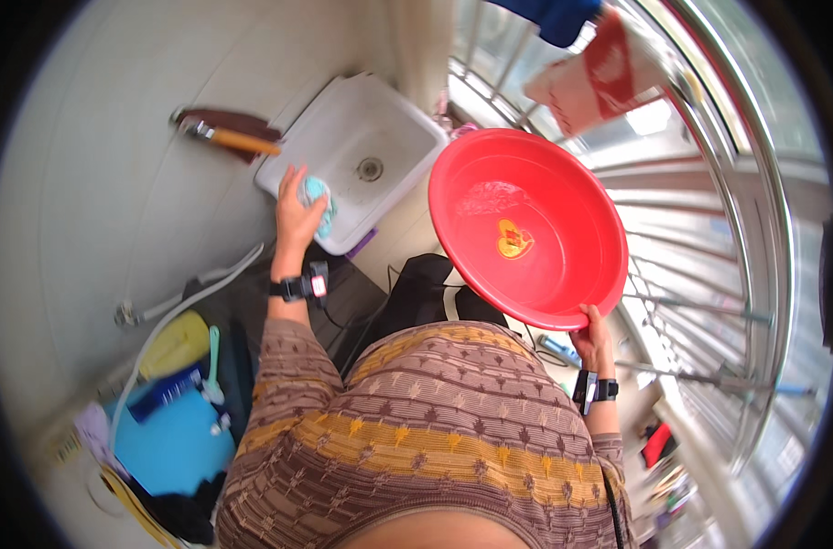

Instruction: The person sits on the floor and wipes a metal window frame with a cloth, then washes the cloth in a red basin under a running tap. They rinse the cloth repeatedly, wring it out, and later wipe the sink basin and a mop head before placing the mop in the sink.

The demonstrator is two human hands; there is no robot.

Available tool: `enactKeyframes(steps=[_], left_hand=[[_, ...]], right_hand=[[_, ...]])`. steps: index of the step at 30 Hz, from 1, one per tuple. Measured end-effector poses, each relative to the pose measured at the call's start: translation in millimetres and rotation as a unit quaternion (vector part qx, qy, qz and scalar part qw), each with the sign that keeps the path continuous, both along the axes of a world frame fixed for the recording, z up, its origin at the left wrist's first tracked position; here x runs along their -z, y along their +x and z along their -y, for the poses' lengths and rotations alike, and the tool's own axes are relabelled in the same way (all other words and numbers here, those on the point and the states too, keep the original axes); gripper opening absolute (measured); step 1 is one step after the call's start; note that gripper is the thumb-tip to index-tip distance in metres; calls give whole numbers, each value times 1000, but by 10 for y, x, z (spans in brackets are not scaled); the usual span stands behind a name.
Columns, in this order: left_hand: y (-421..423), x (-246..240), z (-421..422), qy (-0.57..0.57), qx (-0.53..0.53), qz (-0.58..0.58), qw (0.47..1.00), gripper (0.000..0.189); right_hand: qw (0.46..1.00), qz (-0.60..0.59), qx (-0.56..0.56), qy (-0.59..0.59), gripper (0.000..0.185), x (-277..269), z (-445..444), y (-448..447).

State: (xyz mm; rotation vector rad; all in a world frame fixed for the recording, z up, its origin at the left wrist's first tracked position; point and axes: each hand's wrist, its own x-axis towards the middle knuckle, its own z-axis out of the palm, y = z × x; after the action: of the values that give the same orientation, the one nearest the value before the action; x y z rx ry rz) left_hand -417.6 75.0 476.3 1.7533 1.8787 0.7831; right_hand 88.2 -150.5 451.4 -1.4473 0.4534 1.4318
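Observation:
My right hand (593, 337) grips the near rim of a red plastic basin (547, 247), which is tilted so that I see into it. A yellow heart-shaped sticker (514, 239) marks its bottom, with a wet-looking patch beside it. At the left, my left hand (298, 213) holds a crumpled light-blue patterned cloth (318, 200) over the near left rim of a white sink (406, 127). The sink's drain (370, 169) is visible. The basin is held to the right of the sink.
A faucet with an orange handle (241, 141) juts from the wall by the sink. A white hose (162, 329) runs down at left, near a blue lid-like surface (176, 439) bearing a brush (213, 364). Window railings (691, 240) and a red-and-white bag (602, 75) are at right.

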Motion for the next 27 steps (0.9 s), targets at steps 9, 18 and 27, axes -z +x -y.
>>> enactKeyframes(steps=[9, 18, 27], left_hand=[[1509, 461, -551, -172, 173, 116, 963, 57], [3720, 455, -931, -216, 436, 45, 872, 55], [5172, -10, -76, -13, 717, 20, 697, 55]], right_hand=[[990, 34, 140, -11, 22, 7, 968, -338], [893, -2, 449, -21, 21, 299, 1849, -764], [689, -20, 725, 9, 16, 615, 3185, -1207]])
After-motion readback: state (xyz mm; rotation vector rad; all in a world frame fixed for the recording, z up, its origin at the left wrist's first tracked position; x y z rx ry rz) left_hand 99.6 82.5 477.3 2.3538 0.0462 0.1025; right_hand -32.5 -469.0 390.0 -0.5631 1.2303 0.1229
